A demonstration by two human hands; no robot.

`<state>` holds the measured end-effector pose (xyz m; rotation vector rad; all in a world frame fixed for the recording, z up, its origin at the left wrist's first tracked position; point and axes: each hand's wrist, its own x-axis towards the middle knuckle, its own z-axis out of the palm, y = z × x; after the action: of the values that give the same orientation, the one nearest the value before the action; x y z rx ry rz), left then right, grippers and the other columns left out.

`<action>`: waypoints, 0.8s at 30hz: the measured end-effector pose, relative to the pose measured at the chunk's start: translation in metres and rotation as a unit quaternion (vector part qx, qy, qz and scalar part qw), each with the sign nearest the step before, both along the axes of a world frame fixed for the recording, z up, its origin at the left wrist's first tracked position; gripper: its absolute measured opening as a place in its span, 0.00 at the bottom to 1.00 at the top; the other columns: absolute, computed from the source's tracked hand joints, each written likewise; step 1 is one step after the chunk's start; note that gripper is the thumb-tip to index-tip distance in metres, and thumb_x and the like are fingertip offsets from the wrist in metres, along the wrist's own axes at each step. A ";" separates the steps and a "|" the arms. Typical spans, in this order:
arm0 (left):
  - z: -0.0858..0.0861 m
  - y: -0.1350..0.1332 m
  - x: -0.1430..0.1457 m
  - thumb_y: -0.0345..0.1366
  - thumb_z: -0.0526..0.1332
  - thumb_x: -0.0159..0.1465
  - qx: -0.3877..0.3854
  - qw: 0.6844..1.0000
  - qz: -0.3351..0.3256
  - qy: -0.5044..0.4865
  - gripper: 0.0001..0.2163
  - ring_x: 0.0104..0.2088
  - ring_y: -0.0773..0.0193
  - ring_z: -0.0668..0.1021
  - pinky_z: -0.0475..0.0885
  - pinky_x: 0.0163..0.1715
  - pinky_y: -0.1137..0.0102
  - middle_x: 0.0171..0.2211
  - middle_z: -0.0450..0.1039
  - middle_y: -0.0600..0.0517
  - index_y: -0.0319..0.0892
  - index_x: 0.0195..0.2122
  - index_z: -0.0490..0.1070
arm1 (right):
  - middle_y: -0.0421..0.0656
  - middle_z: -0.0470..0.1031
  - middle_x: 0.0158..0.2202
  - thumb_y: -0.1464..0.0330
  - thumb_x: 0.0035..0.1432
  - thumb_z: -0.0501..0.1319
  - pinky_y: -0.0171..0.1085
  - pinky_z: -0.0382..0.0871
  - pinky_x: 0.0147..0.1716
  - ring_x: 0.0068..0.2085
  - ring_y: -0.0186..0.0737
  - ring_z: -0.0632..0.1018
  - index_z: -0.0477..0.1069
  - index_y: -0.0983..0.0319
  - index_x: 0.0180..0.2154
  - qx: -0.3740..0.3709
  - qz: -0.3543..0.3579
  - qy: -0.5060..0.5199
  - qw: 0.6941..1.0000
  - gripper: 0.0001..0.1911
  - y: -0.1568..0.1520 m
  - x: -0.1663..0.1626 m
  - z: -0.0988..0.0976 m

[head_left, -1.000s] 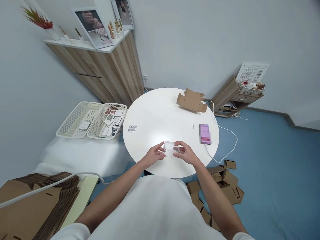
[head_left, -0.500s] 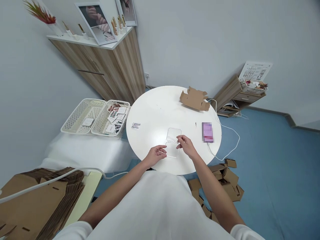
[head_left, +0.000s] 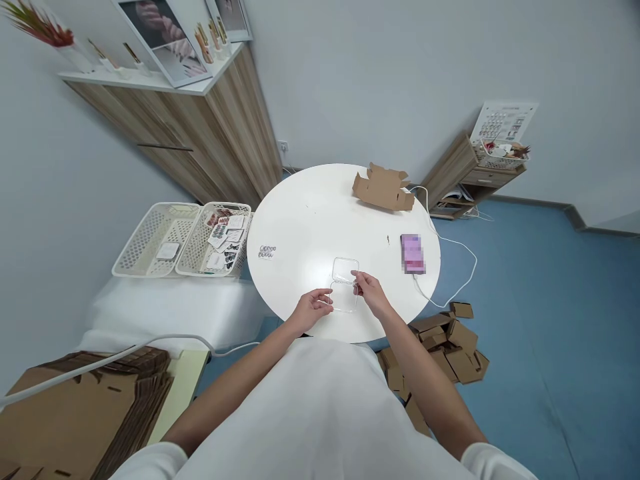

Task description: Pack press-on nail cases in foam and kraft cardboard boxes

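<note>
We see a clear plastic case point(head_left: 344, 285) lying opened flat near the front edge of the round white table point(head_left: 320, 213), one half beyond the other. The left hand point(head_left: 313, 308) has its fingers curled onto the left edge of the nearer half and appears to pinch it. The right hand point(head_left: 367, 290) is narrowed to a pinch on the case's right edge, about where the two halves meet.

Around it, a small strip of dark pieces point(head_left: 267, 251) lies to the left on the table, well apart. A phone point(head_left: 413, 253) lies to the right with a white cable point(head_left: 457, 250) running off the rim. A flat cardboard box point(head_left: 383, 188) sits at the far side. Nothing stands between the hands and the case.

Two white baskets point(head_left: 165, 233) rest beside the table on the left, and the nearer one holds cards. Cardboard scraps point(head_left: 450, 347) lie on the blue floor, and a stack of flat cardboard point(head_left: 75, 413) is cut off at the bottom left.

The case is transparent, so we cannot tell whether anything lies in it. The phone's screen is blurred. Our chest hides the table's nearest rim.
</note>
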<state>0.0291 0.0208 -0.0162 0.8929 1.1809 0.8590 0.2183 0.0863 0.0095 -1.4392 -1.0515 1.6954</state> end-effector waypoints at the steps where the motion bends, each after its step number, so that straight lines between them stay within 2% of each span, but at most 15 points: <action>1: 0.000 0.000 0.001 0.36 0.66 0.48 0.000 1.000 0.002 -0.001 0.23 0.29 0.69 0.74 0.70 0.36 0.68 0.34 0.69 0.51 0.41 0.46 0.67 | 0.37 0.64 0.24 0.50 0.48 0.57 0.37 0.64 0.31 0.24 0.30 0.67 0.70 0.60 0.42 -0.003 -0.003 0.000 1.000 0.25 0.000 0.001 0.000; 7: -0.003 0.002 0.004 0.35 0.66 0.48 -0.014 1.000 0.019 -0.005 0.22 0.29 0.70 0.75 0.70 0.36 0.68 0.33 0.69 0.52 0.41 0.46 0.67 | 0.39 0.67 0.29 0.53 0.48 0.57 0.37 0.65 0.33 0.26 0.31 0.69 0.68 0.60 0.41 0.019 -0.012 0.006 1.000 0.23 -0.021 0.005 -0.007; 10: -0.009 0.000 0.005 0.34 0.65 0.49 -0.024 0.999 0.028 0.008 0.23 0.30 0.69 0.75 0.70 0.37 0.67 0.33 0.69 0.52 0.41 0.47 0.65 | 0.40 0.68 0.33 0.57 0.46 0.61 0.37 0.66 0.33 0.28 0.33 0.71 0.66 0.60 0.42 0.047 -0.030 -0.023 0.998 0.22 -0.040 0.007 -0.018; 13: -0.019 -0.001 0.008 0.34 0.65 0.49 -0.031 0.998 0.036 0.033 0.25 0.30 0.68 0.75 0.70 0.36 0.66 0.33 0.70 0.51 0.42 0.49 0.63 | 0.41 0.68 0.34 0.60 0.45 0.60 0.36 0.66 0.31 0.28 0.33 0.71 0.66 0.60 0.42 0.042 -0.041 -0.060 0.997 0.21 -0.053 0.009 -0.031; 19: -0.045 0.003 0.020 0.33 0.63 0.51 -0.028 0.993 0.040 0.105 0.20 0.31 0.68 0.75 0.70 0.37 0.67 0.33 0.70 0.51 0.42 0.46 0.64 | 0.42 0.70 0.34 0.62 0.46 0.57 0.36 0.67 0.31 0.28 0.33 0.71 0.67 0.61 0.39 0.017 -0.049 -0.124 0.991 0.17 -0.049 0.011 -0.060; 24: -0.059 0.013 0.029 0.31 0.61 0.53 -0.041 0.986 0.030 0.159 0.18 0.32 0.67 0.74 0.69 0.38 0.67 0.32 0.70 0.51 0.41 0.46 0.65 | 0.43 0.71 0.34 0.63 0.46 0.56 0.37 0.67 0.32 0.29 0.35 0.72 0.67 0.61 0.39 0.010 -0.047 -0.159 0.986 0.16 -0.041 0.014 -0.079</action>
<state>0.0582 0.0342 -0.0755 0.9537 1.5149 0.7273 0.2322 0.0456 -0.0696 -1.7584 -1.1435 1.4139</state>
